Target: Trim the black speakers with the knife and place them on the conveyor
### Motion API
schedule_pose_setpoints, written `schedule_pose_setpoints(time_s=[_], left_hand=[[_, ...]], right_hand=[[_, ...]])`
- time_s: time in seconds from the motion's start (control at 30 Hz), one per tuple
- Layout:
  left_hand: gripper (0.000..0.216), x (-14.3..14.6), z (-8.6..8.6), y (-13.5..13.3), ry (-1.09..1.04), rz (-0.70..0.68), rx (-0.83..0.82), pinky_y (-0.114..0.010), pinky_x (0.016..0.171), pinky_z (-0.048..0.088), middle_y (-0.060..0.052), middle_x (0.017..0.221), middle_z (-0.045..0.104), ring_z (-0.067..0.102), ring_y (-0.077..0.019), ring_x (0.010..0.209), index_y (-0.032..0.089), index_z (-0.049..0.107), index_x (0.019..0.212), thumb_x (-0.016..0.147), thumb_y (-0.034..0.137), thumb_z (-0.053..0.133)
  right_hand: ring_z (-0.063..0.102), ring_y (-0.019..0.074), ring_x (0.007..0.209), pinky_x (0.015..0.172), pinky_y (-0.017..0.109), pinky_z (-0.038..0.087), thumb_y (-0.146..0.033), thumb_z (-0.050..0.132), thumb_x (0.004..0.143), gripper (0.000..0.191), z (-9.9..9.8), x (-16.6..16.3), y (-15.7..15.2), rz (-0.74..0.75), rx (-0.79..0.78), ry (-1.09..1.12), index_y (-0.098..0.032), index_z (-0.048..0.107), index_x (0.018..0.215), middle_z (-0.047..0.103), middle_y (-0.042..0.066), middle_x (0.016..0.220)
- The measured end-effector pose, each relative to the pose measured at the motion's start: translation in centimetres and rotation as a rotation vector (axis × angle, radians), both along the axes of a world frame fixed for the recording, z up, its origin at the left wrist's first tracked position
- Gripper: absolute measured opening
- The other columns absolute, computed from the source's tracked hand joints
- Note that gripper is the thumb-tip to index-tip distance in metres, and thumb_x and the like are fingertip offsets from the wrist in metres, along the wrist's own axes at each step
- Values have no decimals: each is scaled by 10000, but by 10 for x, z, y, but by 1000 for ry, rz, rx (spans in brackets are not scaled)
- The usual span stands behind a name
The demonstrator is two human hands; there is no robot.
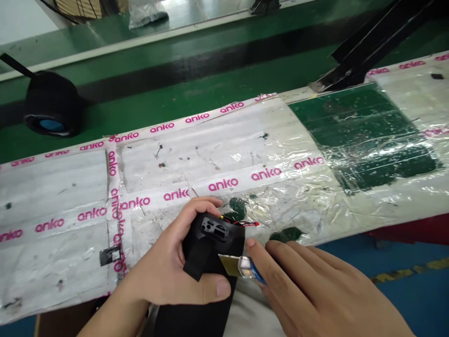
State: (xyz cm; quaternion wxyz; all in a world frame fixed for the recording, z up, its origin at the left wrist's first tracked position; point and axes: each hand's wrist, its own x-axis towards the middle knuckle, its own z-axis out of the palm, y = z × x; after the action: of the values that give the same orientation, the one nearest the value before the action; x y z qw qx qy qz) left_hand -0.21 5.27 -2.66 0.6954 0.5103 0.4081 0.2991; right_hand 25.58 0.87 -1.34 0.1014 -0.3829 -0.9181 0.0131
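My left hand [171,269] is wrapped round a black portable speaker [235,241], with the thumb across its near side. A grey port panel [214,228] with several sockets and a slot faces up on it. Below this panel hangs a short black strap [199,257]. Red and black wires with a red connector [253,223] stick out at the speaker's far edge. In my right hand [315,290] is a utility knife [245,267] with a blue body. Its blade points left, over the speaker beside the strap; whether it touches cannot be made out.
Taped plastic sheeting [196,154] with pink "anko" lettering covers the bench. Beyond it runs a green conveyor belt [168,89], where another black speaker [52,103] with a strap sits at left. A dark metal bar [372,47] slants over the belt at right.
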Motion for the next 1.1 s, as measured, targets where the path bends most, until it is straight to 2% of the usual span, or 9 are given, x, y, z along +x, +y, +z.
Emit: schedule_pose_setpoints(time_s=[0.13, 0.23, 0.43, 0.57, 0.63, 0.73, 0.9, 1.03, 1.1], left_hand=[[689, -1, 1, 0, 2, -8, -10, -302, 988, 504, 5, 1524, 458, 587, -276, 1276, 399, 599, 1274, 696, 228, 934], [683, 0, 1, 0, 3, -5, -13, -309, 971, 514, -7, 1531, 452, 591, -288, 1279, 390, 590, 1280, 710, 248, 938], [664, 1, 0, 1, 17, -8, 5, -333, 1009, 497, -7, 1526, 464, 559, -308, 1327, 373, 601, 1255, 694, 225, 924], [671, 1, 1, 1, 26, -23, 42, -353, 1076, 465, -8, 1475, 489, 485, -331, 1410, 369, 594, 1255, 689, 225, 925], [676, 2, 2, 1, 42, -35, 49, -352, 1037, 488, -16, 1446, 491, 489, -337, 1391, 369, 579, 1273, 705, 258, 928], [693, 3, 3, 0, 63, -40, 42, -324, 910, 531, -28, 1447, 481, 499, -350, 1360, 372, 557, 1300, 723, 304, 934], [657, 4, 7, -1, 94, -45, 13, -267, 739, 527, -12, 1352, 555, 613, -275, 1141, 383, 555, 1279, 742, 296, 923], [622, 6, 8, -1, 109, -37, -5, -258, 680, 509, 6, 1131, 640, 645, -229, 974, 375, 550, 1263, 762, 298, 910], [577, 8, 8, -5, 105, 4, -7, -267, 685, 515, 21, 1033, 655, 651, -213, 900, 365, 552, 1226, 773, 312, 905]], right_hand=[[699, 268, 829, 669, 353, 543, -299, 592, 998, 392, 1, -6, -2, -89, 32, 5, -214, 616, 1380, 765, 116, 999], [682, 267, 790, 651, 354, 542, -335, 604, 986, 407, 1, -10, -1, -116, 44, 2, -217, 619, 1375, 754, 116, 963], [658, 253, 727, 621, 344, 533, -232, 611, 938, 396, 4, -7, -1, -114, 49, -46, -213, 623, 1334, 739, 95, 907], [648, 240, 664, 564, 347, 527, -78, 564, 836, 456, 7, -6, 0, -55, 52, -121, -118, 603, 1289, 714, 97, 865], [633, 235, 610, 511, 352, 507, -66, 554, 777, 467, 7, -8, 2, -45, 37, -141, -99, 596, 1241, 687, 89, 827], [582, 219, 510, 438, 355, 437, -83, 567, 707, 483, 8, -11, 6, -78, -3, -137, -137, 590, 1186, 635, 45, 750], [575, 211, 429, 405, 363, 342, -42, 567, 595, 483, 17, -13, 19, -49, -181, -111, -202, 601, 1050, 622, -2, 661], [564, 220, 372, 400, 368, 225, -34, 581, 624, 378, 26, -15, 34, -45, -287, -107, -236, 580, 943, 623, -24, 598], [549, 207, 367, 406, 376, 208, -32, 589, 662, 323, 29, -11, 37, -7, -314, -98, -259, 551, 889, 626, -40, 597]])
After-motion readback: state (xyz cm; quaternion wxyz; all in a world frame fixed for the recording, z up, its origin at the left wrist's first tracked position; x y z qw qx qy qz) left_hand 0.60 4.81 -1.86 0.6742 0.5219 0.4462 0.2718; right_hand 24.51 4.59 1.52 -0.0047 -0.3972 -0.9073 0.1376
